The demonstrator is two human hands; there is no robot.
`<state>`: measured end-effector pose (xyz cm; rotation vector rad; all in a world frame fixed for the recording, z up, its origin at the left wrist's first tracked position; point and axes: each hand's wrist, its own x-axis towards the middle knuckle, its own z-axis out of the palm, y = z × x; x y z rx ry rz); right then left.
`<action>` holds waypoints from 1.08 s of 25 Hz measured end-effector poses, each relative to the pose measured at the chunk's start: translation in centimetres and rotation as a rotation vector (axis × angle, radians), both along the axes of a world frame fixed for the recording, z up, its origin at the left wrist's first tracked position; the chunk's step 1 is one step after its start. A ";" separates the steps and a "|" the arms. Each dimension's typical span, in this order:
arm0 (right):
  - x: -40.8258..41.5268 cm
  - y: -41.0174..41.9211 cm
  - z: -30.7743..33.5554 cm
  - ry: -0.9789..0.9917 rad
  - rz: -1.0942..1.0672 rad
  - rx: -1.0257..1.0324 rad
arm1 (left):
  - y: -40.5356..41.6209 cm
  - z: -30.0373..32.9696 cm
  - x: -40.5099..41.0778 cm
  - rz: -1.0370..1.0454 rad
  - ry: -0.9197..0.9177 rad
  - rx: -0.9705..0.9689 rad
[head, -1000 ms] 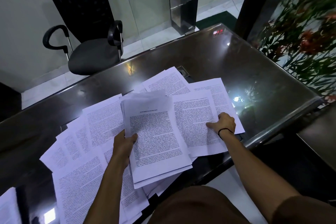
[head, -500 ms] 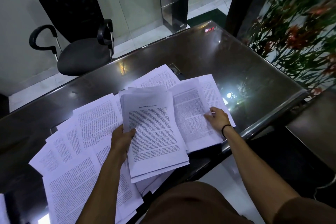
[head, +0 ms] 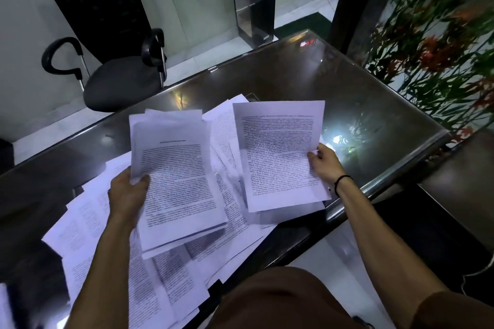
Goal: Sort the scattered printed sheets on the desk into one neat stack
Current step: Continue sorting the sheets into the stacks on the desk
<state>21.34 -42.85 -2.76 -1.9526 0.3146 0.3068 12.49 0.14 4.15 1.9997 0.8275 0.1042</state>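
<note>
While raised above the dark glass-topped desk [head: 334, 93], held in two lots — a gathered stack [head: 176, 176] gripped at its left edge by the left hand [head: 128, 195], thumb curled over the top page, and a single sheet [head: 280, 152] pinched at its right edge by the right hand [head: 324, 165]. Beneath both, still scattered and overlapping on the desk — loose printed sheets [head: 88, 224]. Beyond the far edge, a black office chair [head: 107, 43]; no tray or box to be seen.

A left hand [head: 127, 195] holds a stack of sheets [head: 176, 181] left of a single sheet [head: 280, 152] in the right hand [head: 324, 165], above scattered sheets [head: 88, 224] on the counter [head: 307, 80]. A chair [head: 112, 61] stands behind the counter, a plant [head: 441, 43] to its right.
</note>
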 end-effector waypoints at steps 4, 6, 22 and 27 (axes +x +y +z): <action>-1.8 6.5 1.3 0.034 0.157 0.177 | -2.4 -0.3 -0.5 -0.089 -0.016 -0.197; -3.1 9.9 0.6 0.082 0.211 0.165 | -4.2 -1.0 -0.9 -0.121 -0.003 -0.312; -0.6 9.2 -2.6 0.146 0.178 -0.589 | -4.6 -4.4 -2.7 0.122 0.068 -0.409; 1.4 6.2 -2.5 0.326 0.055 -0.567 | -2.4 -4.7 -2.8 0.200 0.046 -0.399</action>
